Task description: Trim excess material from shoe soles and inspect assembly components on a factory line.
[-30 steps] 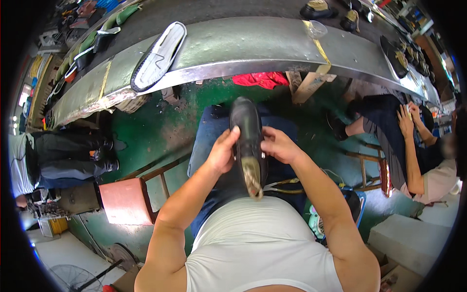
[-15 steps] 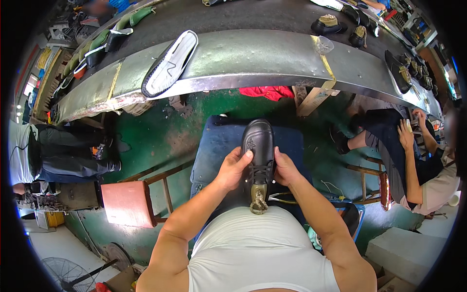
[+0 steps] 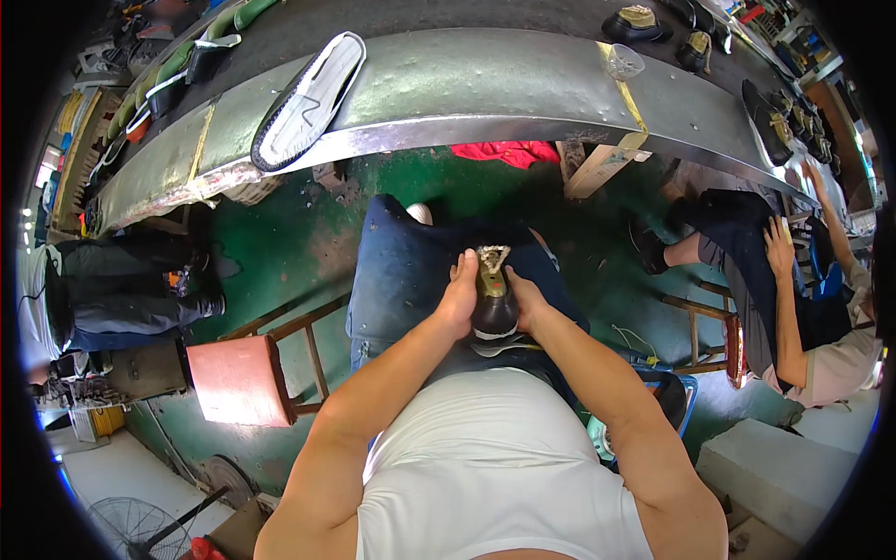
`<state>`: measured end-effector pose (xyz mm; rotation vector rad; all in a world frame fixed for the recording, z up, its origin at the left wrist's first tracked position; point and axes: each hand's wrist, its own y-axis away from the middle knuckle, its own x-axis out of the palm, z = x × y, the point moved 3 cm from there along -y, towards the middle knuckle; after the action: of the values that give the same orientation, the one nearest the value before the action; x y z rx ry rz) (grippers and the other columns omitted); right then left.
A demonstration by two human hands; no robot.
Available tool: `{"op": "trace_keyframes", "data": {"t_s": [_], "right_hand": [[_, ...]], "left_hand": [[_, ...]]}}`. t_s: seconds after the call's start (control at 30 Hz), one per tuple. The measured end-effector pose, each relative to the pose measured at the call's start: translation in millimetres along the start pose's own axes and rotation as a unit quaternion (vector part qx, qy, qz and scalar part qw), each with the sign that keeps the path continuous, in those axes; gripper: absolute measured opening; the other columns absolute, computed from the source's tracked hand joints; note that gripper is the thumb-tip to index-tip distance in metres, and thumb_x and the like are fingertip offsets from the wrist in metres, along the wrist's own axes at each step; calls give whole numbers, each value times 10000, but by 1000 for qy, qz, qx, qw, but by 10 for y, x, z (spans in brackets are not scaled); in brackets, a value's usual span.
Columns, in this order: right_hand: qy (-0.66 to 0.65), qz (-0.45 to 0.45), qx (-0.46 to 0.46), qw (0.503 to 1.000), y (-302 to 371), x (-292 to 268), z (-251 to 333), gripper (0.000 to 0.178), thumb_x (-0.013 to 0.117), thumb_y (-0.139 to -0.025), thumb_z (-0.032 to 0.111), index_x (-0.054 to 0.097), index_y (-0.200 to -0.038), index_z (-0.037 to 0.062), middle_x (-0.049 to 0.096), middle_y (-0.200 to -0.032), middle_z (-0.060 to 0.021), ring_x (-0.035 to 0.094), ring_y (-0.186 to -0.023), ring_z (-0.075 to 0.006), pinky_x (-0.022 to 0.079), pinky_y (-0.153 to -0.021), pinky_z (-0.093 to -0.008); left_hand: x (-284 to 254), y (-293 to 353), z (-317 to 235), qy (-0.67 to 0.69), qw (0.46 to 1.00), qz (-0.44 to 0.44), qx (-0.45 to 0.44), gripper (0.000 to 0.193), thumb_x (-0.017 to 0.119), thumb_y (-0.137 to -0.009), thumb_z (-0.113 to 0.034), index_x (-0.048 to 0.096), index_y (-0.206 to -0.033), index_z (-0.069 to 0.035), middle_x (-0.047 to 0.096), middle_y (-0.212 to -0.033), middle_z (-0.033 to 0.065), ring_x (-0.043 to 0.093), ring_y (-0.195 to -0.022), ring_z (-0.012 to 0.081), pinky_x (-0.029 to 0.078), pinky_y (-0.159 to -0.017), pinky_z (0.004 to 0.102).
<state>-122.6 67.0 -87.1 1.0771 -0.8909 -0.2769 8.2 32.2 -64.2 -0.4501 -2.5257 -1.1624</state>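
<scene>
Over my lap, between my two hands, is a black shoe (image 3: pixel 495 315) fitted on an olive-green shoe last (image 3: pixel 492 278). It is tipped so that its heel end and the pale, ragged top of the last show; its front part is mostly hidden. My left hand (image 3: pixel 459 297) presses along its left side, thumb up near the last. The right side is gripped by my right hand (image 3: pixel 529 297), with its fingers partly hidden. Ahead, a white shoe sole with a black rim (image 3: pixel 310 103) lies on the metal-edged bench (image 3: pixel 457 79).
Shoes on lasts (image 3: pixel 637 24) stand along the bench, with a clear plastic cup (image 3: pixel 623 62) near its edge. A red-topped stool (image 3: pixel 240 381) is at my left. One person (image 3: pixel 803 308) sits at right, another (image 3: pixel 121 289) is at left. A fan (image 3: pixel 140 523) stands lower left.
The shoe has been turned from lying toe-forward with its laces up to tipped with its heel end and last uppermost. Both hands moved slightly with it and still hold its sides.
</scene>
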Motion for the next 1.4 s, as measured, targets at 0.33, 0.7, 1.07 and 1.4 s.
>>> {"op": "trace_keyframes", "data": {"t_s": [0.33, 0.7, 1.07, 1.4], "right_hand": [[81, -148, -44, 985, -318, 104, -105, 474, 388, -1077, 361, 543, -1235, -59, 661, -1071, -179, 691, -909, -300, 573, -801, -449], [61, -141, 0, 988, -71, 168, -61, 473, 337, -1068, 446, 596, -1102, 52, 683, -917, -161, 679, -779, -334, 565, -803, -523], [18, -111, -45, 993, 275, 65, -59, 441, 369, -1068, 396, 579, -1196, 30, 685, -1025, -164, 692, -892, -324, 558, -866, -514], [503, -161, -75, 846, 1083, 131, 443, 404, 435, -1049, 385, 617, -984, 31, 612, -676, -79, 583, -536, -188, 531, -571, -326]], "left_hand": [[83, 162, -173, 113, 987, -95, -66, 782, 344, -961, -730, 539, -1388, -105, 572, -1383, 127, 564, -1245, 279, 429, -1077, 438], [99, -98, -159, 100, 984, -148, 6, 520, 318, -1083, -424, 531, -1349, -31, 640, -1177, 127, 628, -1059, 238, 506, -945, 388], [102, -285, -253, -17, 983, -181, 15, 516, 351, -1064, -387, 601, -1262, 19, 654, -1169, 211, 623, -1035, 310, 486, -922, 419], [7, -670, -89, 14, 970, -224, -96, 620, 332, -1058, -443, 541, -1319, 79, 613, -1294, 218, 623, -1150, 319, 498, -944, 407]]}}
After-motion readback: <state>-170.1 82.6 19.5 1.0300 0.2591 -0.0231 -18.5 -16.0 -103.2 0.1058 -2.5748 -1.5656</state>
